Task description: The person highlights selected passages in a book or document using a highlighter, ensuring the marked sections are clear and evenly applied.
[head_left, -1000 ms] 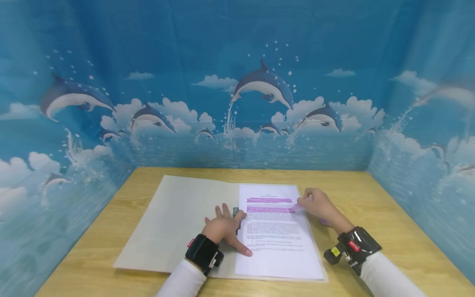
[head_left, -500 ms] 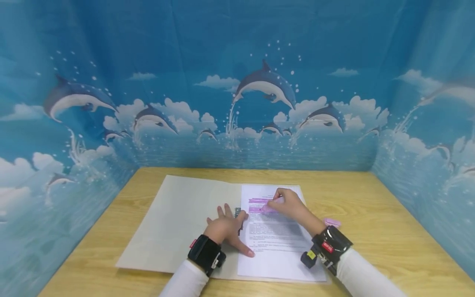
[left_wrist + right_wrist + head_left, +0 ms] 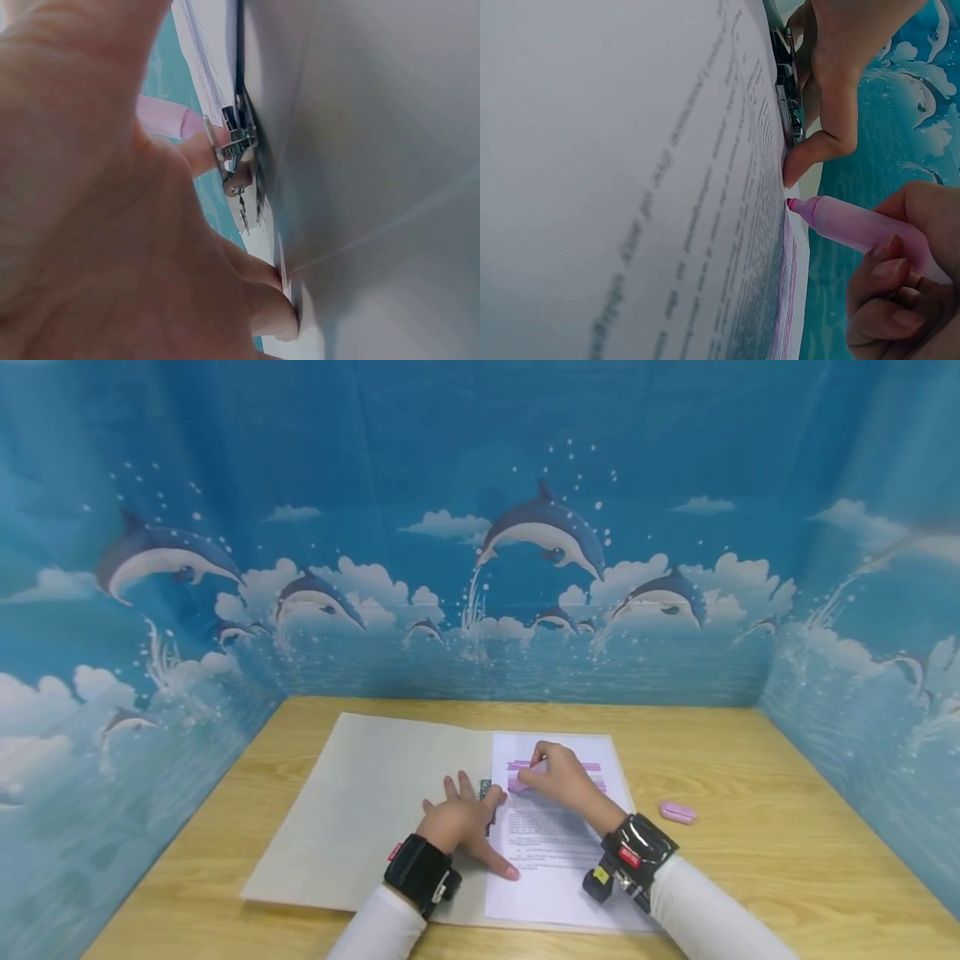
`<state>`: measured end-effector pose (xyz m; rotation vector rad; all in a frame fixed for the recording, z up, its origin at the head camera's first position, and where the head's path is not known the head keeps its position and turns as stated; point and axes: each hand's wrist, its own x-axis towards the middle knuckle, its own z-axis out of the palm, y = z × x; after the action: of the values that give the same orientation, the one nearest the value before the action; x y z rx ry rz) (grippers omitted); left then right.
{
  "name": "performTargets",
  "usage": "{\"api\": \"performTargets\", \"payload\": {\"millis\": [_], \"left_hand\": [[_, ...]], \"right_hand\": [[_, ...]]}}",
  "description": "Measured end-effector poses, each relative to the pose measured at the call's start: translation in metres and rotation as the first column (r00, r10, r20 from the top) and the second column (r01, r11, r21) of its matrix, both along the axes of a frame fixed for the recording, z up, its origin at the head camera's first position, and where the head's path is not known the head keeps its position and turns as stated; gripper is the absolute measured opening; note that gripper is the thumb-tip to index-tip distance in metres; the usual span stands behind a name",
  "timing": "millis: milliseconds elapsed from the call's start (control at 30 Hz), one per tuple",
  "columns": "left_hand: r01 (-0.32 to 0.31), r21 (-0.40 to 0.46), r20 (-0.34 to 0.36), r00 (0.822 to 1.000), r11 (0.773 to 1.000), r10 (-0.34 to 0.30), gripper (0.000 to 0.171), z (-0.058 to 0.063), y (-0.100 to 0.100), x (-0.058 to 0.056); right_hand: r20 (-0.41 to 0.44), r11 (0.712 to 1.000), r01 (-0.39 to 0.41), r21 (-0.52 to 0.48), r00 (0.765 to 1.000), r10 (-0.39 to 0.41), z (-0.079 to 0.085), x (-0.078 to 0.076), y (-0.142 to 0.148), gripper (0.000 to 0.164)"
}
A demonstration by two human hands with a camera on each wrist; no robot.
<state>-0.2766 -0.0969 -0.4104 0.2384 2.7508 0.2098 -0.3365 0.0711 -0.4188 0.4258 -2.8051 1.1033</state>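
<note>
My right hand [image 3: 562,781] pinches a pink-purple highlighter [image 3: 855,226]. Its tip is at the left side of the printed sheet [image 3: 573,893], by the purple-marked lines in the upper part. My left hand [image 3: 459,825] lies with fingers spread over the inner edge of the sheet and the spine of an open pale folder [image 3: 375,802], thumb and index finger on the paper. Partly beneath that hand is the folder's metal clip [image 3: 238,142]. To the right of the folder, the highlighter's cap [image 3: 677,812] lies on the table.
The wooden table [image 3: 780,860] runs up to a blue dolphin-printed curtain [image 3: 420,527] at the back and both sides. Black wrist straps [image 3: 639,852] with small cameras sit on both wrists, above white sleeves.
My right hand has swept left across the sheet with the highlighter, from its right edge to the left of the marked lines. The cap has come into full view. My left hand stays put.
</note>
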Motion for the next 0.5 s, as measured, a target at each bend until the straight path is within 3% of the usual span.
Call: {"api": "performTargets", "payload": {"millis": [500], "left_hand": [[-0.006,-0.013,-0.006,1.0,1.0,0.006,0.124,-0.003,-0.0003,-0.0017]], "right_hand": [[0.02,1.0,-0.005,0.004,1.0,0.005,0.0027,0.0024,-0.0032,0.017]]}}
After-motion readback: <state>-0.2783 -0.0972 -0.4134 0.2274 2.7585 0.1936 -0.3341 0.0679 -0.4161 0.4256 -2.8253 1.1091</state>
